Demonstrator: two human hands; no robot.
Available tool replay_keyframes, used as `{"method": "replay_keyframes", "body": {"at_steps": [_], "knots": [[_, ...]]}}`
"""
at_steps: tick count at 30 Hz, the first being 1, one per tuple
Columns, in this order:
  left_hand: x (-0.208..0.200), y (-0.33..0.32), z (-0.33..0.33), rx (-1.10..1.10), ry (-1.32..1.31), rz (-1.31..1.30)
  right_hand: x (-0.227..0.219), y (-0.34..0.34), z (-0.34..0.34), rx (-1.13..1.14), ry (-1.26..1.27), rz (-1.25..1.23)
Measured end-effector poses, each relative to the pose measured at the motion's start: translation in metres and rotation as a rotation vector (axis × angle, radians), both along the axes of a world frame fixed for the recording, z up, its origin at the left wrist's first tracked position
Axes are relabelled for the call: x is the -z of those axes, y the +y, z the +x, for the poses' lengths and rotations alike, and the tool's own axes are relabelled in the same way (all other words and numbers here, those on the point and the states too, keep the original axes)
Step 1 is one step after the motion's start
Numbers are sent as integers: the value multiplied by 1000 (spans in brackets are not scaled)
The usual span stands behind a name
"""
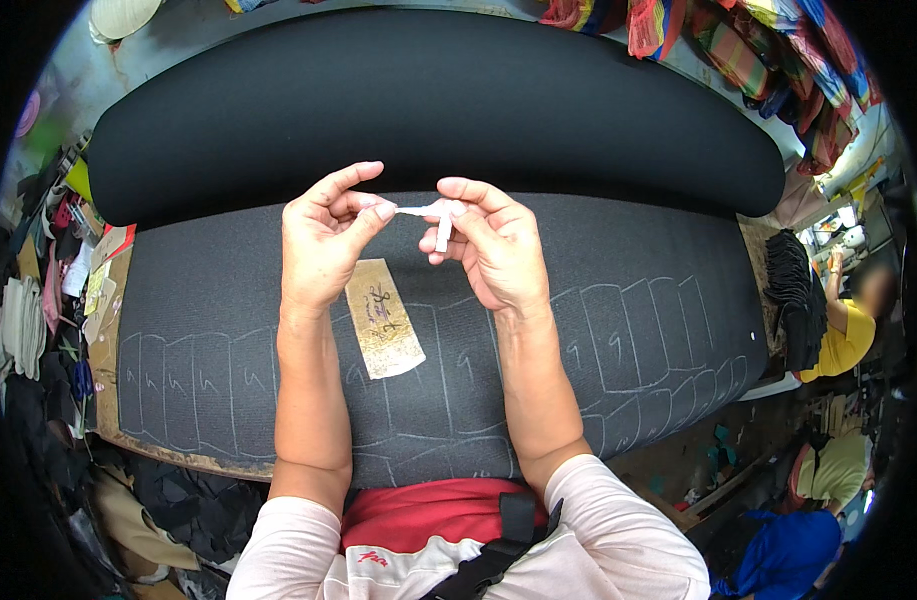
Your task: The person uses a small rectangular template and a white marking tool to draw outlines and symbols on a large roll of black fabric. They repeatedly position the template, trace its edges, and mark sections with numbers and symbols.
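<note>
At the far left we see a heap of folded and loose cloth (20, 325) in pale and mixed colours. Just right of it runs the wooden edge of a table (108, 385), with papers (103, 285) lying on it. From there a dark grey cloth (198, 275) covers the tabletop, marked with rows of pale outlined shapes and handwritten signs. Behind it, a thick black roll of fabric (428, 100) stretches nearly the whole way across.

Left of centre, our left hand (323, 240) is raised above the cloth, thumb and forefinger pinching one end of a small white strip (443, 236). Below and between our forearms, a worn tan template (385, 325) with handwriting lies tilted on the cloth. The white strip is in the air between our hands, above the template; one part spans the gap and another hangs down at the right. Our right hand (503, 255) grips that other end between thumb and fingers.

Farther right, striped bags (728, 55) hang at the top, a stack of black pieces (800, 300) stands at the table's end, and beyond it is a person in yellow (853, 335).
</note>
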State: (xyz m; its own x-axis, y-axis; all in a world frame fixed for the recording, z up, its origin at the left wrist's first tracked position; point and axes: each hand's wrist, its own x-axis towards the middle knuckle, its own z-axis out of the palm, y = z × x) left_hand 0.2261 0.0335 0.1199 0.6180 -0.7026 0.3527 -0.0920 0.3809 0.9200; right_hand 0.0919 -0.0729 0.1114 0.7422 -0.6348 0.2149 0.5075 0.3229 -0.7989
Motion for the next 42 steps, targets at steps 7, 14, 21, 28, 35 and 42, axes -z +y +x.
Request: {"method": "replay_keyframes", "body": {"at_steps": [7, 14, 21, 28, 35, 42], "knots": [[-1, 2, 1, 8, -31, 30, 2, -1, 0, 5, 12, -146], [-1, 4, 3, -12, -71, 39, 3, -5, 0, 55, 59, -62], [0, 4, 4, -33, -93, 30, 5, -7, -1, 91, 47, -162], [6, 2, 9, -12, -93, 66, 1, -8, -3, 95, 58, -44], [11, -15, -11, 193, 224, 92, 2, 5, 6, 173, 165, -227], [20, -23, -21, 113, 155, 209, 4, 10, 11, 241, 168, -300]]}}
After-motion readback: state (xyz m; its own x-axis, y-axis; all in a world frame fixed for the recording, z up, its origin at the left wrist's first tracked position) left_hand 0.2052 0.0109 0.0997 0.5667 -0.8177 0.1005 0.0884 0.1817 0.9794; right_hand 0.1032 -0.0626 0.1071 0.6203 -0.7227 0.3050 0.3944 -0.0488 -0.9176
